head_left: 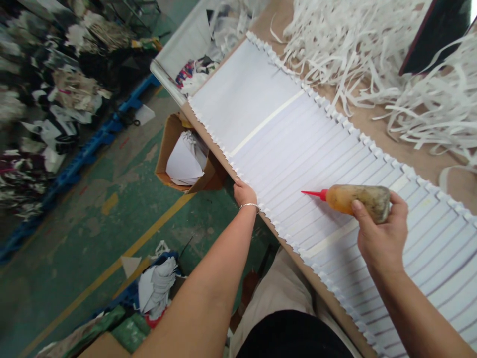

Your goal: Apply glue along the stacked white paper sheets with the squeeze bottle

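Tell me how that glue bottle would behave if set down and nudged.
The glue bottle looks round-bodied, so lying flat it would probably roll. Its smeared surface may be tacky rather than slippery. The right hand wraps it easily, so it seems light.

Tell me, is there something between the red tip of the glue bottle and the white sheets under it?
Nothing visible is in the way. The right hand holds the glue bottle on its side, with the red nozzle over the overlapped white sheets. The left hand rests at the sheets' near edge, apart from the nozzle.
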Demonstrator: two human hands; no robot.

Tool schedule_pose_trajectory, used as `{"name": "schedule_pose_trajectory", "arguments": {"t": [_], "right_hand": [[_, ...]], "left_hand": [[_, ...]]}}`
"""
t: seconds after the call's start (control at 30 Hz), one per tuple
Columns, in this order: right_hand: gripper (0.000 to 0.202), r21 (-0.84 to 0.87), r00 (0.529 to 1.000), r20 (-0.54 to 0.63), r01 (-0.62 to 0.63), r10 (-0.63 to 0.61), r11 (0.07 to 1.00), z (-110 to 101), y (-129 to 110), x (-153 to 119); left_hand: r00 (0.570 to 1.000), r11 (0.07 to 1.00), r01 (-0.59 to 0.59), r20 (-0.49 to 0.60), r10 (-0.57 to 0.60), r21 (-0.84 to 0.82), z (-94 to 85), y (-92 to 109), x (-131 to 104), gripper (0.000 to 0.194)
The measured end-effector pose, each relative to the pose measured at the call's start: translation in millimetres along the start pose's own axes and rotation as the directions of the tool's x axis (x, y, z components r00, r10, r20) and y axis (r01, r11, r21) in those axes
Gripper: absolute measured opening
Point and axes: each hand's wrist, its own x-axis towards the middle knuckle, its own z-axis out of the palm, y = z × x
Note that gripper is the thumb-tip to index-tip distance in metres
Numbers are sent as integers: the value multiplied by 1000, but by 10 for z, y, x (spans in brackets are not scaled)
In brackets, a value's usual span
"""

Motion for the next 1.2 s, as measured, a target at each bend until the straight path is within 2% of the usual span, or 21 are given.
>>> {"name": "schedule_pose_trajectory", "arguments": {"t": [0.13,0.33,0.47,0.57,0.63,0.7,0.77,0.83,0.87,0.9,0.93,0.97,1.03,1.1,1.2], "right_hand": [[78,-75,998,51,-18,21,997,90,-128,-215],[75,-115,990,137,31,-15,993,247,-221,-518],[69,-115,972,188,164,-141,980,330,-233,-695],[73,-93,933,232,305,-277,948,281,-245,-729],[80,11,879,277,401,-388,916,181,-262,-647],[82,102,812,273,509,-516,854,48,-276,-450],[87,100,748,170,634,-641,767,-90,-263,-134],[95,11,711,11,703,-703,712,-209,-208,274],[94,-20,728,-79,682,-681,731,-255,-167,494],[88,-20,768,-141,629,-625,777,-291,-120,712],[79,69,836,-188,534,-515,842,-316,-74,919],[72,191,902,-204,417,-380,889,-330,-33,1104],[65,342,969,-168,227,-179,912,-327,21,1384],[64,373,986,-142,131,-83,919,-293,32,1537],[63,374,991,-132,80,-33,924,-217,12,1618]], "left_hand": [[1000,1000,6,-2,-6,5,1,9,-5,37],[1000,1000,17,-9,-17,10,-2,25,-13,39],[1000,1000,24,-10,-24,17,5,23,-10,38],[1000,999,29,-13,-28,23,14,13,0,38],[1000,999,28,-15,-27,24,18,3,6,37],[1000,1000,22,-12,-22,19,17,-8,9,36],[1000,1000,17,-7,-17,9,12,-14,7,36],[1000,1000,17,-6,-17,-3,5,-13,4,36],[1000,1000,19,-6,-19,-8,2,-9,3,36],[1000,1000,21,-8,-21,-13,0,-4,3,35],[1000,1000,22,-9,-22,-17,-2,2,4,35],[1000,1000,23,-10,-23,-20,-3,9,6,34],[1000,999,24,-13,-25,-23,-5,20,11,34],[1000,999,26,-16,-26,-22,-7,28,16,33],[999,1000,25,-19,-25,-15,-12,32,20,33]]}}
